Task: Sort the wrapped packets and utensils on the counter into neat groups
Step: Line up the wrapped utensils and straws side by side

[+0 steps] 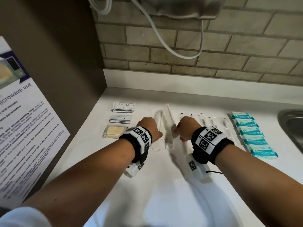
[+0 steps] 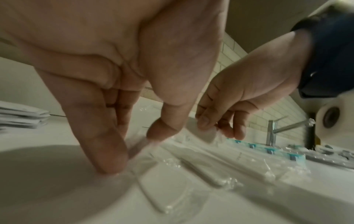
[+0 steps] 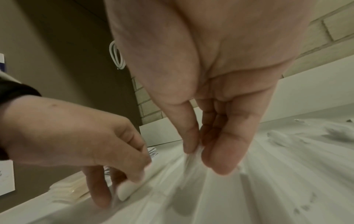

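Both hands work at the middle of the white counter [image 1: 164,177], over clear-wrapped white utensils. The left hand [image 1: 148,128] points its fingers [image 2: 107,151] down, thumb and fingertips closing on the clear wrapper of one wrapped utensil [image 1: 157,128] that lies flat on the counter. The right hand [image 1: 186,128] pinches the wrapper of a second wrapped utensil [image 1: 169,126] just beside it, thumb against fingers (what kind of utensil each is cannot be told through the blur). Toward the counter's left edge lie three small stacks: shampoo sachets [image 1: 123,106] nearest the back wall, toothpaste sachets [image 1: 121,119] in front of them, then a clear packet with a pale yellow pad [image 1: 113,131]. Toward the right, slim wrapped items [image 1: 211,123] lie side by side, then a row of teal packets [image 1: 250,135] near the sink [image 1: 291,126].
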`<act>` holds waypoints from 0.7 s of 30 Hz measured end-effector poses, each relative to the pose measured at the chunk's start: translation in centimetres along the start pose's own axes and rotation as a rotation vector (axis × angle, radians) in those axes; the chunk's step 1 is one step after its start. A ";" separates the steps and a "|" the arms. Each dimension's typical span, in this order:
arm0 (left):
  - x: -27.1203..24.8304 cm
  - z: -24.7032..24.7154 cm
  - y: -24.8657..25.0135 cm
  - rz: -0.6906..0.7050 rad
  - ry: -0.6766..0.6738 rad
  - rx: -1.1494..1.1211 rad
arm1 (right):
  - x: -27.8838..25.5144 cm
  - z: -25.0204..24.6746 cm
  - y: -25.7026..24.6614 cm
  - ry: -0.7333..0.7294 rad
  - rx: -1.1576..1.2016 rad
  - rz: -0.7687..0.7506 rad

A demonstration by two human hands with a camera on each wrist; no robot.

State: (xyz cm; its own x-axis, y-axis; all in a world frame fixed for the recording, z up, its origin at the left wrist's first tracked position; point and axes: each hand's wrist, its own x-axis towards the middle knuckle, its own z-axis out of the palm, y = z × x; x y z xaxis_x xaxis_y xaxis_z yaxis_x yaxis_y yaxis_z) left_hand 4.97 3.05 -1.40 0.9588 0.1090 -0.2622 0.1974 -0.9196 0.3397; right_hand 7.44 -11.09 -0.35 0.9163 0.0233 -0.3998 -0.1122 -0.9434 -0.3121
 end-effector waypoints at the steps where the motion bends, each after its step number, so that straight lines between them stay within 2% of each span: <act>1: 0.0 -0.2 -0.3 -0.004 0.013 -0.017 | 0.0 -0.1 0.2 0.008 -0.028 -0.007; 5: 0.0 -0.8 -2.1 -0.040 0.105 -0.088 | -0.2 0.1 0.5 0.028 -0.109 -0.002; 9: -0.3 -0.5 -4.0 -0.073 0.080 -0.058 | -0.3 0.6 0.4 0.034 -0.147 0.007; 13: -0.8 -0.2 -4.5 -0.054 0.055 0.001 | -0.2 1.0 0.2 0.088 -0.106 -0.017; 16: -1.0 -0.2 -4.4 -0.013 0.127 -0.093 | -0.2 1.1 0.2 0.110 -0.132 -0.045; 19: -0.7 -0.5 -4.5 0.014 0.222 -0.187 | -0.3 1.2 0.2 0.057 -0.213 -0.065; 21: -0.5 -0.5 -4.7 0.007 0.210 -0.185 | -0.5 1.3 0.0 0.016 -0.256 -0.066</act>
State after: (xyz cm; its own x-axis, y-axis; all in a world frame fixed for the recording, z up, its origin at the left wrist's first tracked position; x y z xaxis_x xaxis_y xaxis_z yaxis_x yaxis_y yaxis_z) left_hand 3.64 7.55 -2.39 0.9777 0.1968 -0.0728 0.2063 -0.8383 0.5047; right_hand 6.50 -10.64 -1.26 0.9245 0.0847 -0.3717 0.0475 -0.9930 -0.1083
